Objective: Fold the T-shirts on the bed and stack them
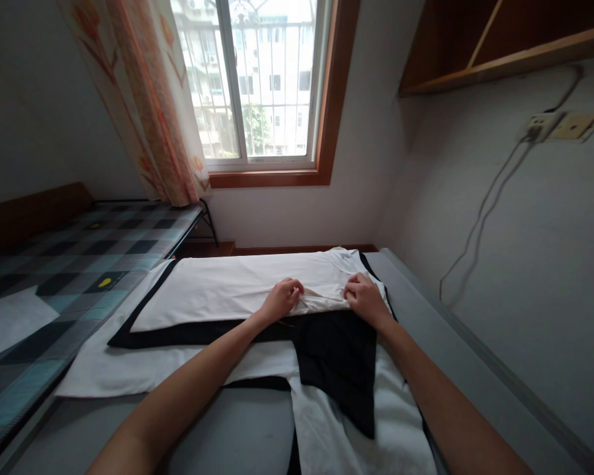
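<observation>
Spread on the grey surface are layered shirts, white and black. On top lies a white shirt (218, 284), its collar end at the far right. Beneath it shows a black shirt (336, 356) with one sleeve pointing toward me, and under that another white shirt (113, 373). My left hand (281, 298) pinches the top white shirt near its middle, fingers curled into the cloth. My right hand (366, 298) grips the same shirt closer to the collar. Creased fabric runs between the two hands.
A grey table (228, 429) carries the shirts. To the left stands a bed with a checked mattress (138, 231) and a white paper (14, 323). A curtain (143, 99) hangs beside the window (272, 86). A cable (480, 211) runs down the right wall below a wooden shelf (515, 63).
</observation>
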Demonstrator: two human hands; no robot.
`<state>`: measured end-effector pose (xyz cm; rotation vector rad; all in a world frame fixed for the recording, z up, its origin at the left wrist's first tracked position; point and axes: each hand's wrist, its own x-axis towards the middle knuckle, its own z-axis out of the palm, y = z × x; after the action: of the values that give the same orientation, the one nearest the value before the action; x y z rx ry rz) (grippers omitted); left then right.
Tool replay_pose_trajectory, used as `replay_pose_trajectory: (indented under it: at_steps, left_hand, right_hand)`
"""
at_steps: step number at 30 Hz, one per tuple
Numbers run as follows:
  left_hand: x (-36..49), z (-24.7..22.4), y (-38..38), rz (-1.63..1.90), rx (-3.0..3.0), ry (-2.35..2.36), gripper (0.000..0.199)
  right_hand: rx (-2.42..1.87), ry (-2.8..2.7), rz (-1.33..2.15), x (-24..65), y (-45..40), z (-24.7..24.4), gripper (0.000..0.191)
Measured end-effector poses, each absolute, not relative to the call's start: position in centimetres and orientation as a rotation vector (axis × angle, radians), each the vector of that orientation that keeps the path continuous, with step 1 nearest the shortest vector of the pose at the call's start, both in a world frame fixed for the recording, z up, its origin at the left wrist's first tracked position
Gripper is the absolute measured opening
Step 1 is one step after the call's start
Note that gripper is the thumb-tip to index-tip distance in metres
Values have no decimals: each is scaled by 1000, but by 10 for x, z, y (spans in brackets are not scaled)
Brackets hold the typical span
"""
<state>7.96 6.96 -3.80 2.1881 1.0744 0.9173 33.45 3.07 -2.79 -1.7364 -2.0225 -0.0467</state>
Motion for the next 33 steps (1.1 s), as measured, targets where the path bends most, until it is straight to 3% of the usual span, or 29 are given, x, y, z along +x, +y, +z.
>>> replay_pose_trajectory:
  at_steps: [4, 10, 17, 25, 33]
  left_hand:
    - [82, -38, 66, 848, 2336, 1055, 27]
    - [83, -36, 61, 703, 2454, 1253, 32]
    - [83, -37, 61, 719, 2418, 1388, 25]
    - [82, -35, 59, 718, 2417, 1478, 24]
    - [81, -36, 53, 832, 2625, 1264, 34]
  right_hand:
    - [-1795, -2072, 17, 331, 30, -31, 33]
    - [-1769, -2109, -219, 325, 27, -36, 61]
    - [-1791, -2052, -218, 327, 26, -29, 31]
    - [-2049, -1840, 62, 350, 31, -24, 23]
    - [-2107, -1873, -88, 345, 32, -34, 19]
